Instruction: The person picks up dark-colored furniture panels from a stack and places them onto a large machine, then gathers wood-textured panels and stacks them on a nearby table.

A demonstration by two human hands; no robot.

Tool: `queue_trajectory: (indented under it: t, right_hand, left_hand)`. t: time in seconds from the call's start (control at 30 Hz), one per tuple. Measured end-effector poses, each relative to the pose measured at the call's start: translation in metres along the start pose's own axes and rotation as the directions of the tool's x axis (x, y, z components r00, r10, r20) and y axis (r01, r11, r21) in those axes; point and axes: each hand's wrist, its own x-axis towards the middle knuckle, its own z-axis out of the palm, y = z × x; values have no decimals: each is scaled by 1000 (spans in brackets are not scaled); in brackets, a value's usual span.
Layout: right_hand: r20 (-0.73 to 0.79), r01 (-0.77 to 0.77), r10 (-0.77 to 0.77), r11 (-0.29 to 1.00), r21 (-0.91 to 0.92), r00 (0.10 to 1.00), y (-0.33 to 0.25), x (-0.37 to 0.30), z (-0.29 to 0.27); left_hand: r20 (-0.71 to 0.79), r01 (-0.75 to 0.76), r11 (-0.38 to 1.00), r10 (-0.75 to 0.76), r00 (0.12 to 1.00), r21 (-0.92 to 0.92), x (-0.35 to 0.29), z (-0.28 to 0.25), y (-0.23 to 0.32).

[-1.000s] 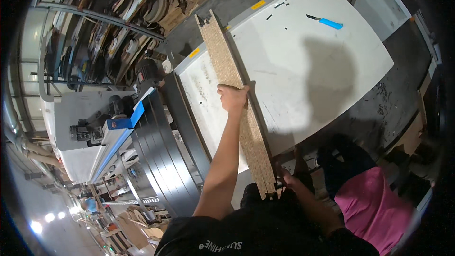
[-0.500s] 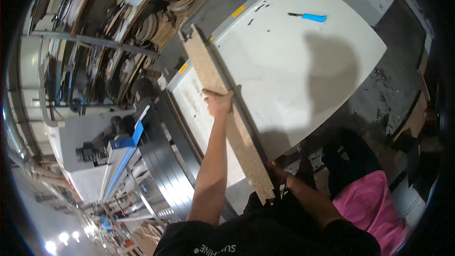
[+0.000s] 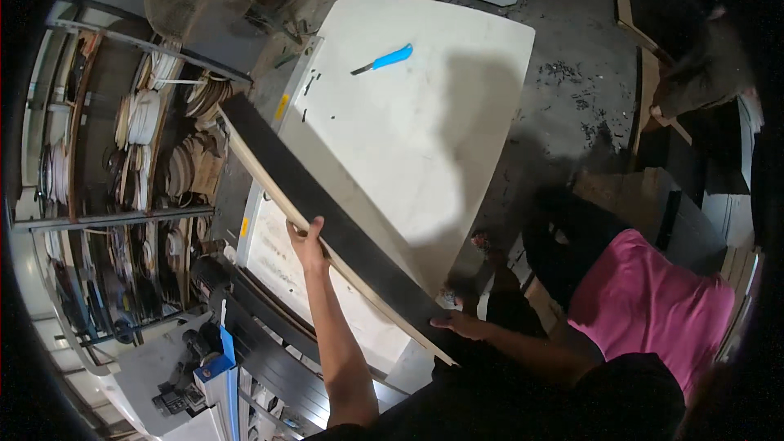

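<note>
Both my hands hold a long board [image 3: 335,224] slanting across the view, its dark face turned upward and a pale edge along its left side. My left hand [image 3: 309,247] grips that pale edge near the middle, thumb on top and fingers partly hidden beneath. At the near end, my right hand [image 3: 464,324] clasps the board's right side, with most of its fingers out of sight. Under the raised board is a white tabletop [image 3: 392,147]. A utility knife [image 3: 384,59] with a blue handle lies on its far part, beside small dark scraps.
Shelves of coiled edging strips [image 3: 147,118] stand at the left. A machine with a blue-edged rail [image 3: 219,359] is at the lower left. On the right, close by, is a person in a pink top [image 3: 645,294]. Dark offcuts litter the floor [image 3: 572,98].
The board has been turned, so its dark face shows instead of the bare particleboard. Both hands kept hold of it. My view has swung, shifting the table and knife leftward.
</note>
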Motion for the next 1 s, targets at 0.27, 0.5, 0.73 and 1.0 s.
queue_trajectory:
  t: [0.27,0.5,0.73,1.0]
  right_hand:
    - [-153,144,-92,915,377,984,-41,-18,-52]
    - [-66,117,-100,686,719,993,-72,-13,-94]
    - [-2,69,-116,579,812,993,-86,-9,-134]
    - [-270,126,-74,975,182,960,-73,-71,-175]
  left_hand:
    - [236,-202,895,113,965,397,50,203,41]
    - [234,-192,547,-8,972,815,54,357,50]
    - [170,-131,310,-102,980,942,54,431,38]
    - [138,-112,316,-62,988,942,44,444,-1]
